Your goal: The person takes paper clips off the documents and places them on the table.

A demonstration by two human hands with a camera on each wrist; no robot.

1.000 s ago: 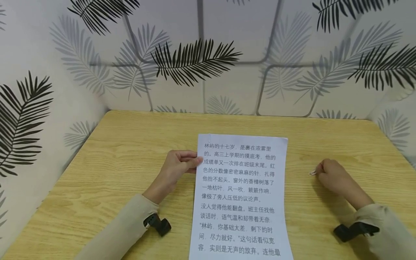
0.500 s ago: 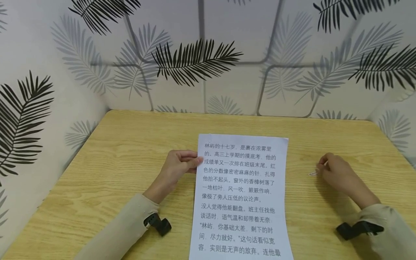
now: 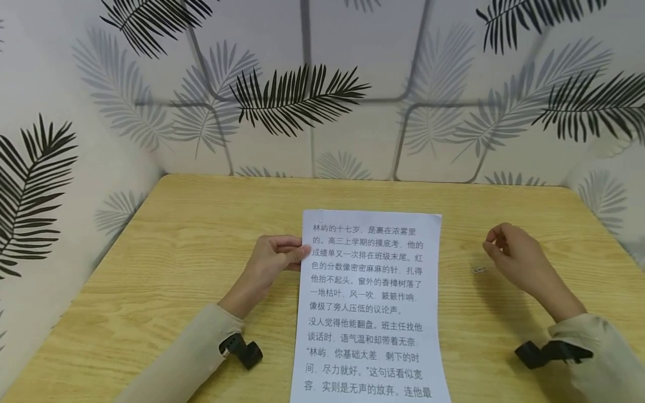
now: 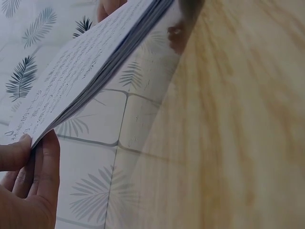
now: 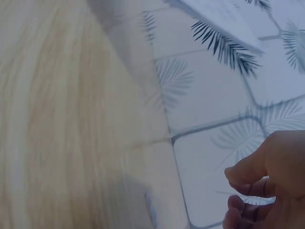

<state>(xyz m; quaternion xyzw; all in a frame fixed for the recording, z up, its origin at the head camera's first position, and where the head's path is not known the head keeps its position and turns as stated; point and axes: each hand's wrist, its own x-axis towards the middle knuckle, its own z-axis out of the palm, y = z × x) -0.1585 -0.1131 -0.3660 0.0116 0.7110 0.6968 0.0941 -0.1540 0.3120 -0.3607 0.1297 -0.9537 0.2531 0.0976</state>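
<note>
My left hand pinches the left edge of a stack of printed paper between thumb and fingers. In the left wrist view the stack shows many layered sheets and is held up off the table at a tilt. My right hand hovers right of the stack, fingers loosely bent and holding nothing. Just below its fingertips a small, pale looped item, apparently a paper clip, lies on the table. In the right wrist view a gap shows between the thumb and fingers of that hand.
A wood-grain table spans the view, with its far edge against a wall printed with leaves. Black camera mounts sit on both sleeves, the right one near the table surface.
My right hand has let go of the small pale item, leaving it on the table, and has lifted a little away from it. My left hand still grips the paper stack.
</note>
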